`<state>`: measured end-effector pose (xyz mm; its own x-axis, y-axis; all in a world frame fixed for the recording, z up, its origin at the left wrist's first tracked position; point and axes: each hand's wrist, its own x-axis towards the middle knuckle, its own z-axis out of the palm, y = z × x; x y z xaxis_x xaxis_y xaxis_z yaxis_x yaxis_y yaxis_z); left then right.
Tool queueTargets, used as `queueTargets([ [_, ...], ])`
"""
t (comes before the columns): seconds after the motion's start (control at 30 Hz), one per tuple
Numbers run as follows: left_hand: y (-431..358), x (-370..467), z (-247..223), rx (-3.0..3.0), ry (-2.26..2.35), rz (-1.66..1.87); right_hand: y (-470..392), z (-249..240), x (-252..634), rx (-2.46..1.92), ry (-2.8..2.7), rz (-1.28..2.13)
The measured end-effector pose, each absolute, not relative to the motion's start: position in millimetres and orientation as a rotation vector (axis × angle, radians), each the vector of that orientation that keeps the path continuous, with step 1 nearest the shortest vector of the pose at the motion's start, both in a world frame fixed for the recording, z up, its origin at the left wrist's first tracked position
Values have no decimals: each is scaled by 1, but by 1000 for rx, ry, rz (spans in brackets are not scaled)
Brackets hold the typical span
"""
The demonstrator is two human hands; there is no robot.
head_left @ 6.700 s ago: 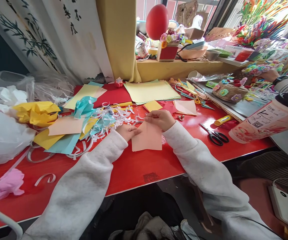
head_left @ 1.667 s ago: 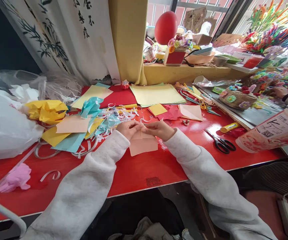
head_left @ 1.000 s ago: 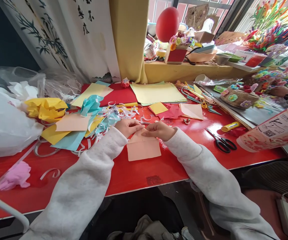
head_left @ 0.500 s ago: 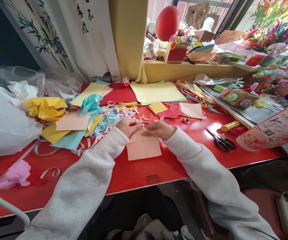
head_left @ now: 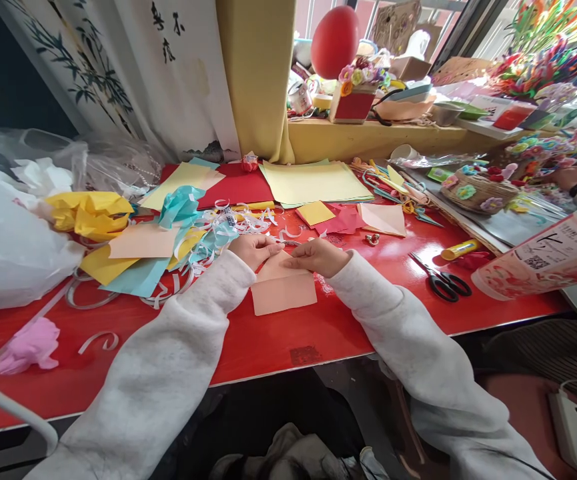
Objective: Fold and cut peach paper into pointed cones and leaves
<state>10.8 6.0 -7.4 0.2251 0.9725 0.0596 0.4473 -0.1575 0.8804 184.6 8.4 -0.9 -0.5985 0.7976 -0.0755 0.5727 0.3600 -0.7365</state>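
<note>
A pale pink sheet of paper (head_left: 285,295) with a crease across it lies near the middle of the red table, its far part narrowing between my hands. My left hand (head_left: 257,252) is closed in a pinch at the left side of that far part. On the other side, my right hand (head_left: 317,257) pinches the same paper with thumb and fingers. The fingertips of both hands nearly meet, and the paper's far tip is partly hidden by them.
Black-handled scissors (head_left: 445,283) and a yellow tube (head_left: 461,250) lie right, beside a large cup (head_left: 543,253). Crumpled paper (head_left: 88,213), ribbon curls and a white bag (head_left: 13,243) are left. Yellow sheets (head_left: 315,181) lie behind. Another person's hand (head_left: 571,177) shows far right.
The view has shifted slightly. My hands keep their pinch, with the right fingers a little further left along the paper, and the near part of the sheet has turned slightly.
</note>
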Motion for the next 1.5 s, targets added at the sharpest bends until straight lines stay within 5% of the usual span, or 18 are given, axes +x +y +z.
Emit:
queueTargets([
  [0.3,11,6,-7,1752,1338,887,10,0,188,-1136,-2358,1119],
  [0.7,10,5,-6,1757,1414,900,3,7,200,-875,-2105,1922],
  [0.93,5,12,-6,1911,1252,852,5,0,182,-1079,-2109,1517],
  [1.23,7,10,-1,1405,1185,989,9,1,187,-1086,-1393,1567],
  [1.5,3,12,5,1354,1146,1126,8,4,185,-1056,-1352,1637],
])
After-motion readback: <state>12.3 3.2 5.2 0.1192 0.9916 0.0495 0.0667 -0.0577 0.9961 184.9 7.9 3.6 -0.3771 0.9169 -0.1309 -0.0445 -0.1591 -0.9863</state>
